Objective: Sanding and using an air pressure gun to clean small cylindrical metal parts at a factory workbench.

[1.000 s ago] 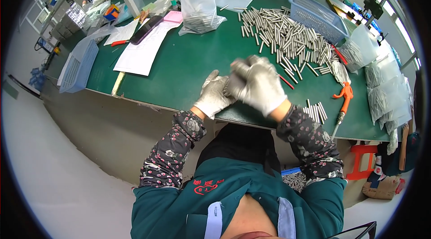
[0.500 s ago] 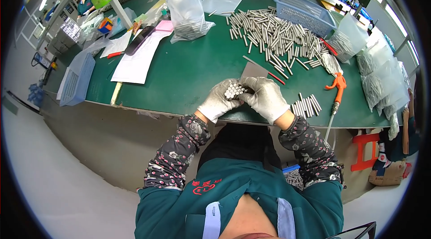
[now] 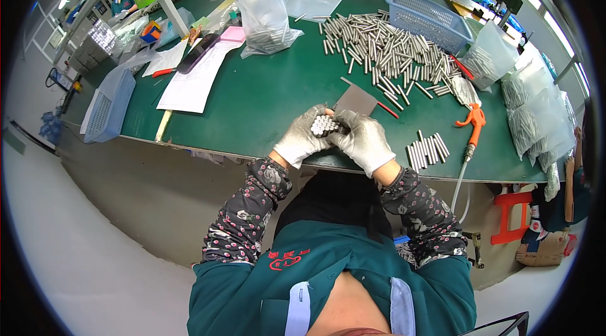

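Observation:
Both of my gloved hands close round one bundle of short metal rods (image 3: pixel 324 125) just above the table's front edge, the round ends facing up. My left hand (image 3: pixel 300 137) wraps the bundle from its left side. Against the right side press the fingers of my right hand (image 3: pixel 364 142). Just beyond the hands lies a flat grey plate (image 3: pixel 356 101), with a red pen (image 3: pixel 387 110) at its right. A small group of loose rods (image 3: pixel 428 150) rests to the right of my right hand. Farther back spreads a large pile of the same rods (image 3: pixel 391 48).
Behind the pile stands a blue plastic basket (image 3: pixel 429 17). An orange air gun (image 3: pixel 472 122) with a hose lies at the right, near bags of rods (image 3: pixel 536 112). To the left are a bag (image 3: pixel 265 17), papers (image 3: pixel 192 86), a phone (image 3: pixel 197 54) and another blue basket (image 3: pixel 110 105).
My hands have shifted slightly left with the bundle, the right hand farther from the loose rods. More of the grey plate shows now.

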The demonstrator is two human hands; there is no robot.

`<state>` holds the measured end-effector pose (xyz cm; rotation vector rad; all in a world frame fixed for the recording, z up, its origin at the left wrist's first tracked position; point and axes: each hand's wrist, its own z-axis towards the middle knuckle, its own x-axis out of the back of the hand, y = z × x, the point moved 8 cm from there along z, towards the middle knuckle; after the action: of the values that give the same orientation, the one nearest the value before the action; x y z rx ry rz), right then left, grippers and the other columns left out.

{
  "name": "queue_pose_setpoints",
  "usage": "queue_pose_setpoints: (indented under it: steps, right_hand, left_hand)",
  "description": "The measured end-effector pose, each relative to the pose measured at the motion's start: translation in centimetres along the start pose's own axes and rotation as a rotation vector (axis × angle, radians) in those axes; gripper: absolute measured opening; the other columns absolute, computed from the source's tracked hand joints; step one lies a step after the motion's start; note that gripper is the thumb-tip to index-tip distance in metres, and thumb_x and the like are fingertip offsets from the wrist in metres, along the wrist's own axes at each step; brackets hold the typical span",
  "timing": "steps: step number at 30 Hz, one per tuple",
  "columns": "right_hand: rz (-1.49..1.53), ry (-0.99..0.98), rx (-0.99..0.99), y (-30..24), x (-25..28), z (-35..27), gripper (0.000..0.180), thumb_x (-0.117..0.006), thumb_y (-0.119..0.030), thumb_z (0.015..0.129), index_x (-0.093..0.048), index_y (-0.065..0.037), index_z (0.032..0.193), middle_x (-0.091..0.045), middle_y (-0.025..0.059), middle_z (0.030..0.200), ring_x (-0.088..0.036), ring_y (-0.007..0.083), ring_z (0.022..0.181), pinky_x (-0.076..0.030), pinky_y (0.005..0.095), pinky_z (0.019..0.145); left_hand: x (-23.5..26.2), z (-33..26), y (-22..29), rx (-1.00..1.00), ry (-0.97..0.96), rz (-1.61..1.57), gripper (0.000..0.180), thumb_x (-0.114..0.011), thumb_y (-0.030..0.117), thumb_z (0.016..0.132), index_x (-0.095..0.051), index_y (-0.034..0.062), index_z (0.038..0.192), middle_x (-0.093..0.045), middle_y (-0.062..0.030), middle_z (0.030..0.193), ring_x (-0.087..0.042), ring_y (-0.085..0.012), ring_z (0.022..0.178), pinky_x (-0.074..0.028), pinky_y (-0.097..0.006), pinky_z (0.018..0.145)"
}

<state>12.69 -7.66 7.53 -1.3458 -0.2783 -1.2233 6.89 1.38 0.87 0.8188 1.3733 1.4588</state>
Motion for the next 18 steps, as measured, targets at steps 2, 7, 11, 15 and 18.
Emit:
queue_pose_setpoints:
  steps: [2,7,11,15,18]
  right_hand:
    - [0.013,0.018,0.018,-0.1,0.0,0.0,0.028,-0.065,-0.023,0.068,-0.062,-0.007,0.092,-0.062,0.0163,0.076,-0.060,0.0317,0.074,-0.047,0.0398,0.066]
    - [0.024,-0.007,0.009,-0.3,-0.2,0.1,0.028,-0.063,-0.023,0.070,-0.062,-0.006,0.092,-0.062,0.0161,0.077,-0.061,0.0316,0.073,-0.047,0.0394,0.067]
    - [0.085,-0.047,0.012,-0.4,-0.3,0.2,0.030,-0.062,-0.024,0.071,-0.062,-0.006,0.095,-0.063,0.0152,0.078,-0.061,0.0316,0.073,-0.048,0.0390,0.068]
    - [0.140,-0.053,0.070,0.5,0.0,0.5,0.030,-0.061,-0.022,0.071,-0.063,-0.006,0.096,-0.063,0.0143,0.077,-0.062,0.0309,0.072,-0.048,0.0382,0.068]
    - [-0.002,0.184,0.075,-0.3,3.9,1.7,0.023,-0.061,-0.019,0.071,-0.062,-0.003,0.088,-0.062,0.0107,0.073,-0.062,0.0247,0.070,-0.048,0.0336,0.065]
  left_hand:
    - [0.0,0.1,-0.2,-0.004,-0.025,0.002,0.065,-0.076,0.002,0.061,-0.043,0.0042,0.117,-0.054,-0.0021,0.106,-0.052,-0.0125,0.099,-0.041,-0.027,0.089]
    - [0.1,0.2,-0.1,-0.040,0.046,0.061,0.061,-0.080,0.006,0.057,-0.048,0.0060,0.108,-0.057,-0.0007,0.097,-0.055,-0.0097,0.089,-0.046,-0.023,0.080]
    - [0.2,0.1,0.4,-0.050,0.124,0.137,0.060,-0.081,0.010,0.056,-0.049,0.0062,0.107,-0.057,-0.0001,0.093,-0.054,-0.0089,0.086,-0.046,-0.023,0.078]
    - [0.0,0.1,0.3,-0.011,0.084,0.104,0.051,-0.073,0.001,0.062,-0.049,0.0054,0.107,-0.056,0.0002,0.091,-0.053,-0.0089,0.084,-0.045,-0.023,0.077]
    - [0.3,0.2,-0.3,0.015,0.054,0.132,0.045,-0.067,-0.005,0.066,-0.049,0.0051,0.106,-0.056,0.0009,0.088,-0.052,-0.0083,0.082,-0.044,-0.022,0.077]
